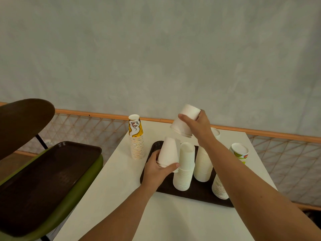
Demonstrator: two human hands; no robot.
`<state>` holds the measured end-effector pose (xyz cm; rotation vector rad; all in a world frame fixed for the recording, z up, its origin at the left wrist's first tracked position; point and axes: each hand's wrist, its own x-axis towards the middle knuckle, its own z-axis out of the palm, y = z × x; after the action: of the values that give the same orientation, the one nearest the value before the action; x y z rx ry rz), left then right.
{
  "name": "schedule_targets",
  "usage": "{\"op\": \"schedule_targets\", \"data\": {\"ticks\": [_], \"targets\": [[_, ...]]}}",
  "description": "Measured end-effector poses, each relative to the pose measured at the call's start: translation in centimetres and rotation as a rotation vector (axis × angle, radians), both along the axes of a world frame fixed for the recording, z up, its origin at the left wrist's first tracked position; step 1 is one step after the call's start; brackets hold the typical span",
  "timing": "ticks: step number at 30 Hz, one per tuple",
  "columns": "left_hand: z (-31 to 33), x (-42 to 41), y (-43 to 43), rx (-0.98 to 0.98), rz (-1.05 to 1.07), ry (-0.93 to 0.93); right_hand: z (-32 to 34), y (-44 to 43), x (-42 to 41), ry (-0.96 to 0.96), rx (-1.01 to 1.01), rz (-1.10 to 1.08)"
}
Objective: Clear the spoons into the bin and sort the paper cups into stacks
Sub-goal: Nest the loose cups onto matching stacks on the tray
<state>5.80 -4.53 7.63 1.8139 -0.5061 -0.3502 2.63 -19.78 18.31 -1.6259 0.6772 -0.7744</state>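
No legible words or numbers anywhere, yellow paper cup stack (136,136) printed with a wordless steam swirl, green-patterned paper cup (240,154) with coloured shapes only, white paper cups (186,164) plain

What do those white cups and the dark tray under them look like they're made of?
The white cups look like paper: matt white walls and thin rolled rims that nest tightly in the stacks. The dark tray is probably moulded plastic: dark brown, a raised rounded rim, a dull sheen. From this view it could be another material.
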Motion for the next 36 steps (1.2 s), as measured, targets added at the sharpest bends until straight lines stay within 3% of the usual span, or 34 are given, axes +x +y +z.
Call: {"op": "schedule_targets", "data": {"ticks": [7,17,20,27,32,36], "targets": [[-0.9,0.6,0.3,-0.028,0.101,0.073,-2.1,-0.7,-1.2,0.049,-0.167,-0.036],[0.4,1.6,-0.8,-0.168,0.142,0.171,-6.6,-0.1,-2.4,0.262,-0.149,0.152],[1.4,1.6,-1.2,-0.210,0.128,0.171,-6.2,-0.2,-2.7,0.246,-0.136,0.155],[4.0,1.2,-3.1,-0.256,0.084,0.122,-3.0,-0.7,-3.0,0.163,-0.333,0.149],[5.6,1.0,-4.8,-0.302,-0.016,0.100,-2.0,-1.0,-3.3,0.248,-0.227,0.345],[6.0,1.3,-6.0,-0.308,-0.115,0.112,-1.8,-1.7,-3.8,0.199,-0.169,0.338]]}}
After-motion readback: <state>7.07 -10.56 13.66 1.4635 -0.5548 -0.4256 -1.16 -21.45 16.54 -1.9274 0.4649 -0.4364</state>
